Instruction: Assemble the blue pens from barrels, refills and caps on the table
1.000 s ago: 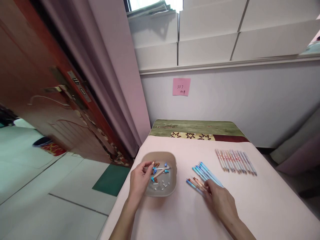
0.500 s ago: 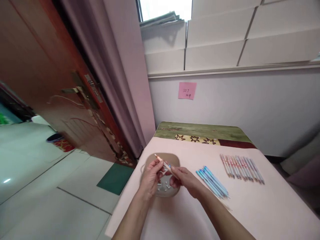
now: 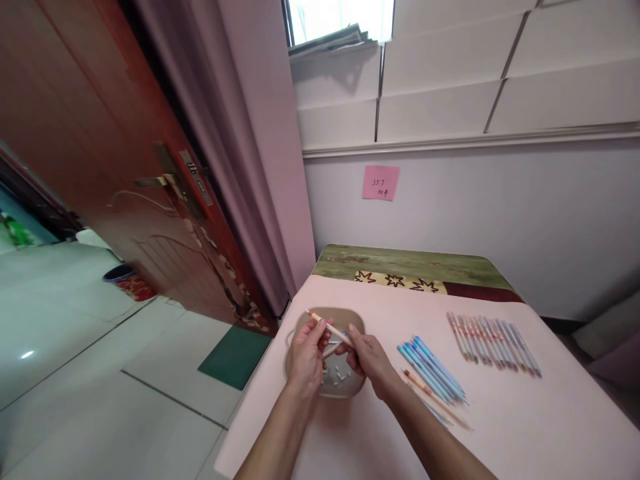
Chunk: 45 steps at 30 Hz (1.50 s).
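Both hands meet over a shallow tan tray (image 3: 295,333) near the left edge of the counter (image 3: 525,413), which is covered in a pale pink cloth. Between them is a slim pen (image 3: 327,325), held at a slant with its far end pointing up and to the left. Its barrel looks cream or light orange with a darker tip at the upper end; finer detail is too small to make out. The left hand (image 3: 307,353) pinches the pen's upper part between thumb and fingertips, and the right hand (image 3: 367,357) closes its fingers around the lower part, so both hands are clamped on the same pen, nearly touching each other.

Small white pieces (image 3: 340,377) lie in the tray beneath the hands. Just right of the right hand lies a bundle of blue pens (image 3: 433,370), with a few orange-brown pens (image 3: 440,410) beside it nearer the person. Farther right is a neat row of patterned pens (image 3: 493,339). A pink sticky note (image 3: 381,183) hangs on the wall behind.
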{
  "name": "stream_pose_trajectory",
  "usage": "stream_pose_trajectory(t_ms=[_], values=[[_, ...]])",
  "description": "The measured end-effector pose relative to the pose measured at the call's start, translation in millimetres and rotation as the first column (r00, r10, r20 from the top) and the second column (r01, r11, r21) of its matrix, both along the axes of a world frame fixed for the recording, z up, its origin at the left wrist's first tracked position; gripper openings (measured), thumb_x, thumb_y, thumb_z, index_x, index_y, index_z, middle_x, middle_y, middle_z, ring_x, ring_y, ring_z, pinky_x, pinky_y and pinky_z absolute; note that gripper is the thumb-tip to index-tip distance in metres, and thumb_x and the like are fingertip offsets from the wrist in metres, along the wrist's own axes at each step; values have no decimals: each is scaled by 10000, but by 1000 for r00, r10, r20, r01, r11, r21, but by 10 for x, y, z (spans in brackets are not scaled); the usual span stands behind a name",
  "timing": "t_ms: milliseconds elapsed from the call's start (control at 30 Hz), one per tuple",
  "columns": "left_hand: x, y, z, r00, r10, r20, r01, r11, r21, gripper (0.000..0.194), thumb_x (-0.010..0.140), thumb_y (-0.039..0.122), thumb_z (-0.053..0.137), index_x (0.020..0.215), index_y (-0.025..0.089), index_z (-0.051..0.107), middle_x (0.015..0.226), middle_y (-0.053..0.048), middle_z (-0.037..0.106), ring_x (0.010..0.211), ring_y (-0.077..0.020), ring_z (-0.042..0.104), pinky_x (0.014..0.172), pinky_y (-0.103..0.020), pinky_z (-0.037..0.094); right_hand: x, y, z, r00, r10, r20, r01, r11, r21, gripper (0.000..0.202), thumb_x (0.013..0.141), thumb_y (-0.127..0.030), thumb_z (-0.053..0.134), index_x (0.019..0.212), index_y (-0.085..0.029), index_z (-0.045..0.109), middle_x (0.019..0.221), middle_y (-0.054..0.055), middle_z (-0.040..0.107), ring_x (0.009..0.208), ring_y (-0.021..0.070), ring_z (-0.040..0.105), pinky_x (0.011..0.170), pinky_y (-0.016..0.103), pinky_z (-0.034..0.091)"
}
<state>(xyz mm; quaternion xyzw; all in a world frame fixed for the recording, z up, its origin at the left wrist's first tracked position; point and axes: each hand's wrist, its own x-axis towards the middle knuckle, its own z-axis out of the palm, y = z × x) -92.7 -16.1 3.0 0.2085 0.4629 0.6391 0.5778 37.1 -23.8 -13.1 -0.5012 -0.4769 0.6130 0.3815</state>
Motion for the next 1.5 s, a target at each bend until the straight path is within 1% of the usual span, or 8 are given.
stream_pose_trajectory(t_ms=[233,433,667,833,900,1167,1400,1500], values=[[59,40,-32,989,70,134,-68,998,-14,95,714,103,736,794,93,684,756,-56,716,514,-38,562,526,-125,484,-5,29,-13,987,-157,-24,159,964,214,394,657,-541,711,757,-176,602,587,-30,561,521,112,474,488,208,357],[128,60,-62,986,83,141,-81,997,-21,146,676,103,769,784,75,675,729,-78,719,482,-45,549,484,-132,470,7,32,-10,995,-22,-101,15,997,-69,576,821,-663,413,694,-147,636,397,-59,414,330,77,299,365,214,184],[128,112,-121,976,133,170,-130,991,-30,109,699,102,750,766,81,666,708,-57,707,476,-34,542,471,-113,458,24,30,-56,967,-233,101,195,935,295,314,651,-460,733,766,-181,648,629,4,654,556,144,570,522,226,413],[120,119,-168,976,106,189,-96,993,-63,42,756,38,675,773,75,664,755,-87,717,491,-42,561,491,-132,495,56,31,-96,995,-101,23,100,995,30,516,834,-613,447,737,-149,653,421,-39,485,333,97,390,357,209,266],[125,112,-186,976,102,193,-89,993,-71,48,765,26,660,780,71,666,760,-93,717,484,-43,557,479,-131,493,61,28,-113,995,-104,1,104,994,20,503,825,-604,470,685,-151,639,444,-23,521,343,95,411,355,203,278],[155,140,-219,970,141,200,-124,988,-97,53,769,27,657,757,78,659,730,-76,706,466,-35,544,464,-121,488,79,-2,-93,946,-308,97,254,896,365,268,716,-447,689,740,-182,657,667,30,690,596,166,620,561,246,481],[182,112,-180,977,112,181,-102,993,-62,40,762,49,663,769,88,659,779,-100,717,496,-53,564,480,-141,489,59,37,-116,989,-149,1,149,988,28,512,840,-612,431,718,-164,645,442,-21,531,329,115,438,337,217,321],[119,141,-165,977,177,122,-175,984,-27,49,751,80,676,757,110,638,769,-76,716,497,-44,556,492,-135,475,84,35,-136,982,-188,34,183,975,127,382,797,-528,548,704,-171,648,525,1,607,409,127,509,394,219,373]])
